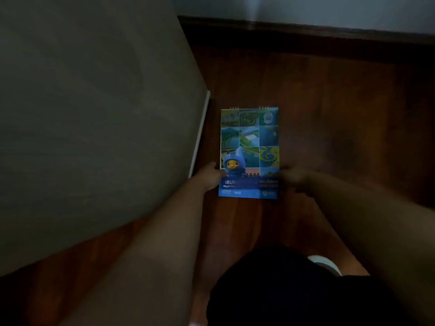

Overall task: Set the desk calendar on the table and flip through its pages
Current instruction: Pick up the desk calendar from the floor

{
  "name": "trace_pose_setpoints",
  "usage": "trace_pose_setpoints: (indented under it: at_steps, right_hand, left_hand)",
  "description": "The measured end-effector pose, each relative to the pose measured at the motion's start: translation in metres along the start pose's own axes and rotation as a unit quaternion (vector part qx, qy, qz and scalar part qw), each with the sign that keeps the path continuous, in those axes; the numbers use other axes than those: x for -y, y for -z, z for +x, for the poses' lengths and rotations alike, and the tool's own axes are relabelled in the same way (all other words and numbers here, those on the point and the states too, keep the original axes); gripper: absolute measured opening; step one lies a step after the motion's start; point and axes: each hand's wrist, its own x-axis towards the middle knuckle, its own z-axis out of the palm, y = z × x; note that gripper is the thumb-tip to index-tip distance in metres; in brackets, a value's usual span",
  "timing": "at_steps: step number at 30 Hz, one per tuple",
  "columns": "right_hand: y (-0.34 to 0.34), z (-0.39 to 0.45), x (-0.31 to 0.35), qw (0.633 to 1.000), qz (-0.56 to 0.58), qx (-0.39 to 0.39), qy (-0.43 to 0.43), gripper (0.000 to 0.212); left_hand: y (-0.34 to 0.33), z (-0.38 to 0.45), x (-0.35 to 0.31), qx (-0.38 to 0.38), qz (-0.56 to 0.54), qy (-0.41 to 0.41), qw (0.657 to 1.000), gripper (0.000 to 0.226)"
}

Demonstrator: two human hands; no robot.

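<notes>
You have the desk calendar (249,152) between both hands, cover up, its wire binding on the far edge and the blue title band nearest you. Your left hand (210,176) grips the near left edge, thumb on the cover; your right hand (293,178) meets the near right edge, but it is too blurred to tell whether it is clamped or only steadying. Holding by the near corners keeps the binding end free to go down first. Whether the calendar already rests on the reddish wooden surface (341,118) or hangs just above it, you cannot tell here. A large grey panel (94,114) lies close on the left, so keep clear of it. No page is turned yet
</notes>
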Motion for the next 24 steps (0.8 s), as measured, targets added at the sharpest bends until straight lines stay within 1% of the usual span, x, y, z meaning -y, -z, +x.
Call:
trace_pose_setpoints:
  at_steps: [1,3,6,8,10,11,13,16,17,19,20,22,24]
  right_hand:
    - [-0.003,0.005,0.0,0.999,0.038,0.008,-0.007,0.035]
    - [-0.007,0.015,-0.001,0.996,0.085,-0.001,-0.005,0.038]
    - [-0.017,0.022,0.001,0.992,0.126,-0.006,-0.018,0.039]
    - [-0.02,0.026,-0.003,0.988,0.147,-0.008,-0.046,0.031]
    - [-0.022,0.023,-0.009,0.983,0.167,-0.007,-0.078,0.015]
    - [-0.023,0.023,-0.012,0.98,0.18,-0.008,-0.084,0.015]
    - [-0.02,0.013,-0.011,0.979,0.192,-0.013,-0.075,0.016]
    - [-0.004,-0.018,0.004,0.981,0.189,-0.008,-0.035,0.007]
    - [0.004,-0.033,0.011,0.984,0.176,-0.006,-0.018,0.007]
    - [0.02,-0.072,0.028,0.988,0.15,-0.012,0.021,0.011]
    - [0.028,-0.097,0.04,0.99,0.137,-0.02,0.041,0.016]
    - [0.038,-0.139,0.058,0.988,0.139,-0.035,0.063,0.036]
    - [0.048,-0.193,0.082,0.985,0.139,-0.056,0.083,0.049]
  left_hand:
    - [-0.002,0.003,-0.004,0.004,-0.012,-0.003,1.0,0.074]
    - [-0.002,0.006,-0.008,0.004,-0.012,0.011,1.0,0.075]
    - [-0.004,0.007,-0.015,0.023,-0.045,0.036,0.998,0.07]
    - [-0.005,0.008,-0.018,0.035,-0.067,0.048,0.996,0.066]
    - [-0.006,0.006,-0.018,0.028,-0.088,0.055,0.994,0.064]
    - [-0.008,0.004,-0.017,0.024,-0.11,0.057,0.992,0.065]
    - [-0.01,-0.006,-0.017,0.026,-0.151,0.059,0.986,0.071]
    - [-0.007,-0.036,-0.023,0.043,-0.214,0.059,0.974,0.077]
    - [-0.004,-0.05,-0.027,0.046,-0.241,0.053,0.968,0.079]
    - [0.005,-0.088,-0.037,0.05,-0.277,0.039,0.959,0.086]
    - [0.012,-0.114,-0.046,0.049,-0.277,0.028,0.959,0.089]
    - [0.019,-0.153,-0.062,0.037,-0.257,0.001,0.966,0.092]
    - [0.039,-0.203,-0.086,0.029,-0.253,-0.017,0.967,0.096]
